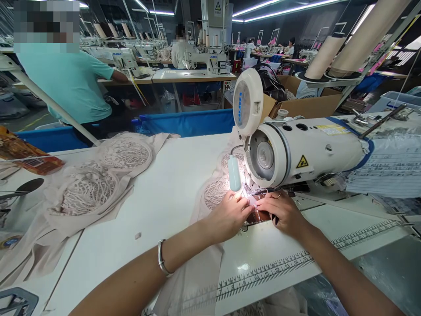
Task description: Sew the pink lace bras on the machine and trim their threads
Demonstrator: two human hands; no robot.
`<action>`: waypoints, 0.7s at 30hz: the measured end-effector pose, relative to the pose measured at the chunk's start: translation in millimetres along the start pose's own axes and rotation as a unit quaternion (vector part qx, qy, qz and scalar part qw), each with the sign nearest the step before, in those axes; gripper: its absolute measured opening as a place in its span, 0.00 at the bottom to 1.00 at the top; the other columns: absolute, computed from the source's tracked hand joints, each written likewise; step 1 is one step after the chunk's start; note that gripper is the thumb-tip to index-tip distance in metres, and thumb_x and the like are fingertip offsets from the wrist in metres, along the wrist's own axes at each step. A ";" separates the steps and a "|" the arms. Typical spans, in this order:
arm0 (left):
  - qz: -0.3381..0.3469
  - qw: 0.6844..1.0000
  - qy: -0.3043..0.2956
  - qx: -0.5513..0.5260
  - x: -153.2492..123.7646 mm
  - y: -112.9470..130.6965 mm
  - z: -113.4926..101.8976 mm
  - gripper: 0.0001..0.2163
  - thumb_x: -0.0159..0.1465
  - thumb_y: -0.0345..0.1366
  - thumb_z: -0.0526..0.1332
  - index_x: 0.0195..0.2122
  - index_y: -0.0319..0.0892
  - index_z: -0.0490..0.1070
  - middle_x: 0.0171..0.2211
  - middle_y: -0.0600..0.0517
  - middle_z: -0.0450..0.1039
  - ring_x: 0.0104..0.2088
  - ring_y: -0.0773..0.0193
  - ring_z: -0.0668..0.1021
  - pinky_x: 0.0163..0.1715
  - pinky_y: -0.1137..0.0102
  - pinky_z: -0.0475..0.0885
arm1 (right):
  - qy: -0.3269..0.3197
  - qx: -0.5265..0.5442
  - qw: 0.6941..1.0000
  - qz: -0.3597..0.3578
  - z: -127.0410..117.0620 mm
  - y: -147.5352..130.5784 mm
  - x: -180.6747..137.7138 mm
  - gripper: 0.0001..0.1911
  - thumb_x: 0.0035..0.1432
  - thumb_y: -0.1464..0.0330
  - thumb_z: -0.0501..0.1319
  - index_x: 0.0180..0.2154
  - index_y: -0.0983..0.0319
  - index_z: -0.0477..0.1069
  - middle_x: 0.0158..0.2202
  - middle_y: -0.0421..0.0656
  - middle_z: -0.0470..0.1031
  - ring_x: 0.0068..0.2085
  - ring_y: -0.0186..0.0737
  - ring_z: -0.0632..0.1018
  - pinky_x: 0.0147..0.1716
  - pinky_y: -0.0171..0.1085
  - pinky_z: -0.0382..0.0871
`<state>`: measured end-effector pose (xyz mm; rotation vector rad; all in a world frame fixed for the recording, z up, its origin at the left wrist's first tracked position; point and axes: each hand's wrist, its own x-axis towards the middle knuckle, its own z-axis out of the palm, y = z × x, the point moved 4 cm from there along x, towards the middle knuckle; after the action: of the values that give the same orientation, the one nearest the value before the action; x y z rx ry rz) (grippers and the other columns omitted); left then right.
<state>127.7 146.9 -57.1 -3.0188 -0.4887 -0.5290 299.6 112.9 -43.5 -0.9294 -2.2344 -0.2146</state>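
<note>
My left hand is at the needle area of a white sewing machine, its fingers closed on the edge of a beige bra. Close by on the right, my right hand has its fingertips pinched on the same pale fabric. Something small and dark shows under its palm, too hidden to name. The bra's lace cups lie behind and left of my left hand, and its cloth trails to the table's front edge. A small lamp lights the stitching spot. Needle and presser foot are mostly hidden.
More beige lace bras lie on the left of the white table. A printed ruler strip runs along the front edge. Thread cones stand at right. A blue cloth trough borders the back; a co-worker sits beyond.
</note>
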 end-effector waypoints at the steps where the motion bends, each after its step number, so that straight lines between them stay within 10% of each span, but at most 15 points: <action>1: -0.009 1.000 -0.003 -0.003 -0.5 -0.8 0.2 0.13 0.65 0.23 0.52 0.49 0.36 0.70 0.38 0.45 0.72 0.37 0.55 0.72 0.42 0.60 0.65 | 0.000 0.004 1.000 0.005 -0.3 -0.1 0.8 0.10 0.63 0.76 0.58 0.37 0.58 0.77 0.35 0.42 0.83 0.35 0.41 0.77 0.37 0.42 0.74; 21: -0.088 0.993 -0.051 -0.063 3.3 -39.8 -6.6 0.19 0.71 0.22 0.45 0.50 0.44 0.73 0.44 0.50 0.78 0.41 0.59 0.76 0.59 0.48 0.53 | -0.078 -0.022 0.996 0.046 7.6 11.4 -12.3 0.30 0.41 0.86 0.48 0.43 0.58 0.71 0.47 0.41 0.82 0.47 0.44 0.80 0.46 0.43 0.75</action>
<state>116.0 185.1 -50.5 -3.1534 -0.7606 -0.4318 309.4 117.3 -58.5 -1.1044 -2.3297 -0.1525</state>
